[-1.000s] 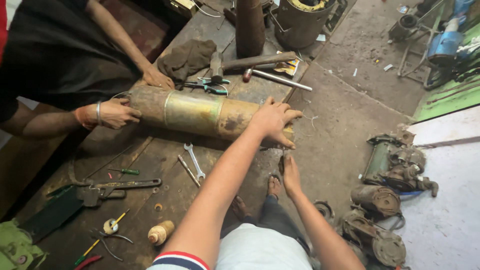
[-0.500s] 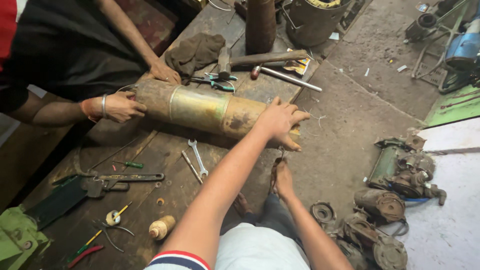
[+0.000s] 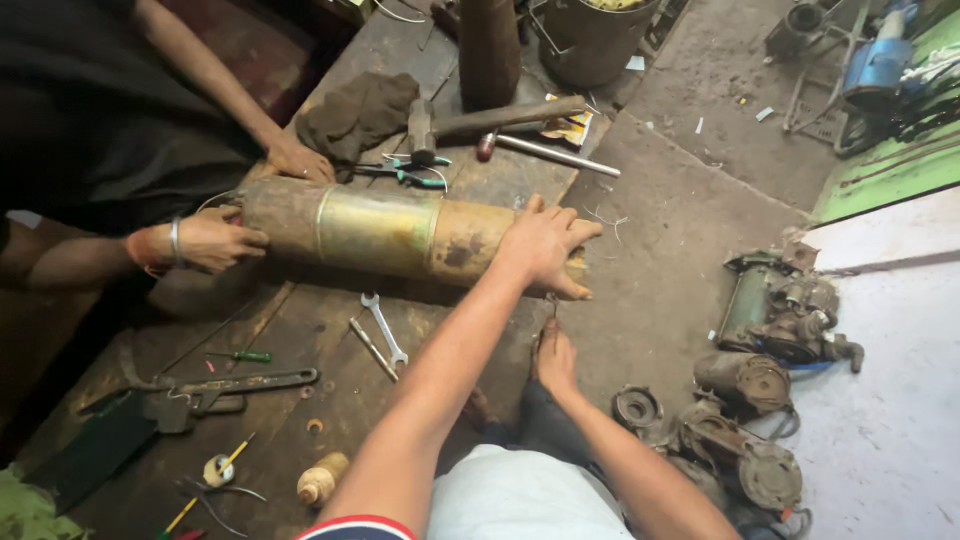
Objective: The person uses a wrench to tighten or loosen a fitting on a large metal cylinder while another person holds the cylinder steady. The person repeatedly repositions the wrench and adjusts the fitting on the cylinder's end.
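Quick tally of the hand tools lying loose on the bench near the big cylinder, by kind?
Open-ended spanner: 1
Pipe wrench: 1
Hammer: 1
Pliers, green-handled: 1
Small green-handled screwdriver: 1
Total: 5

The left hand presses on the cylinder; the right hand holds none of these tools.

cylinder (image 3: pixel 385 235): rusty matt metal, brass-toned middle | bench (image 3: pixel 300 340): worn rough wood | rag (image 3: pixel 355 115): dull cloth
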